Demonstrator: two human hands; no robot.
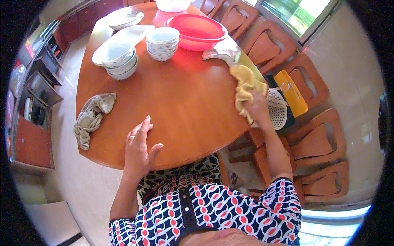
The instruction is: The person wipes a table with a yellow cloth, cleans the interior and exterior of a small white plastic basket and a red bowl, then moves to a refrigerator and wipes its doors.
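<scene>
My right hand (pixel 258 107) grips a crumpled yellow cloth (pixel 245 80) at the right edge of the wooden table (pixel 172 101). Part of the cloth lies on the tabletop, and my fingers are partly hidden by its folds. Above it, a whitish cloth (pixel 224 53) rests between the yellow one and a red plastic basin (pixel 197 30). My left hand (pixel 140 147) is over the near edge of the table, thumb spread from the fingers, a ring on one finger. Nothing is in it. To its left, a grey-beige rag (pixel 94 118) lies bunched near the table's left edge.
Stacked bowls (pixel 121 63) and a second bowl stack (pixel 162 44) stand toward the far side, near a white oblong dish (pixel 137 30) and stacked plates (pixel 126 20). A white container (pixel 174 5) is at the far end. Wooden chairs (pixel 271 43) line the right, one bearing a yellow bag (pixel 291 92).
</scene>
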